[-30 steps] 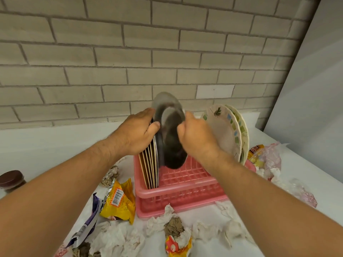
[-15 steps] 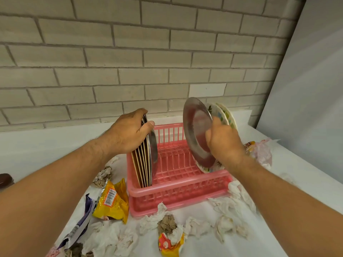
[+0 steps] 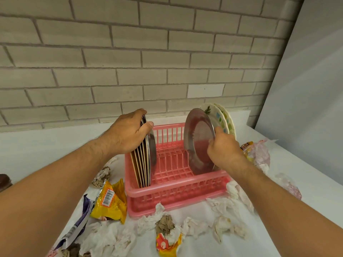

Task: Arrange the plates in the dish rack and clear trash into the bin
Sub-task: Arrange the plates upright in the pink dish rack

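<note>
On the white desk (image 3: 37,149) below the brick wall, a pink dish rack (image 3: 176,188) is sitting with plates standing on edge at both ends. The left hand (image 3: 128,135) is gripping a stack of plates (image 3: 143,164) upright at the rack's left end, its fingers (image 3: 137,112) curling over the top rims and the thumb pressing the nearest steel face. The right hand (image 3: 224,151) is pinching the rim of a steel plate (image 3: 198,138), which is tilting slightly and resting in the rack's right end, just in front of two patterned plates (image 3: 220,115). The slots between the two groups are showing bare. Trash is lying around the rack: a yellow wrapper (image 3: 111,201) and a purple wrapper (image 3: 81,217) beside its left corner, and crumpled tissues (image 3: 222,206) along its front.
</note>
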Demonstrator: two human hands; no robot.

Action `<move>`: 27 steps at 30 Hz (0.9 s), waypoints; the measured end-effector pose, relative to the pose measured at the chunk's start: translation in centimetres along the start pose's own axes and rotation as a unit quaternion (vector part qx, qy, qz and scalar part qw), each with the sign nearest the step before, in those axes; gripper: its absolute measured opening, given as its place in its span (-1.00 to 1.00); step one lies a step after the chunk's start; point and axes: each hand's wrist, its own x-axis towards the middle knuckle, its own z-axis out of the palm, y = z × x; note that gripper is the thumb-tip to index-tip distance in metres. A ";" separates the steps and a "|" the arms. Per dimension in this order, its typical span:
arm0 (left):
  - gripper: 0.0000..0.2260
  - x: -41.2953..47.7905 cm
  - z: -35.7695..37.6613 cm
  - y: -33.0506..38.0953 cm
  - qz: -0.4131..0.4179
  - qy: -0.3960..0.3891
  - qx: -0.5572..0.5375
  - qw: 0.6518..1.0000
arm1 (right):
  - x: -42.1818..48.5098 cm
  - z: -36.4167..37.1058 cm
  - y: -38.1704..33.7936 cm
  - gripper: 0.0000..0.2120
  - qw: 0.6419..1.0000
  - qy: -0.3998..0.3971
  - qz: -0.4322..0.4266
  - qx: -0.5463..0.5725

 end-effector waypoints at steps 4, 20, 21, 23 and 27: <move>-0.43 -0.1 0.1 0.0 0.000 0.002 -0.004 1.000 | -0.2 -0.5 0.0 -0.70 1.000 -0.026 0.004 -0.013; -0.51 -0.2 -0.4 -0.2 0.025 0.009 -0.041 0.999 | -1.8 -5.0 -1.8 -0.59 0.981 0.166 -0.073 -0.069; -0.52 -0.1 -0.5 -0.3 0.027 0.006 -0.052 0.998 | -2.3 -5.0 -2.5 -0.62 0.980 0.175 -0.093 -0.021; -0.52 0.0 -0.6 -0.5 0.032 0.000 -0.057 0.998 | -3.7 -3.8 -4.1 -0.66 0.978 0.132 -0.150 0.061; -0.48 0.0 -0.7 -0.4 0.040 -0.001 -0.054 0.998 | -5.8 0.2 -6.8 -0.53 0.965 -0.057 -0.184 0.180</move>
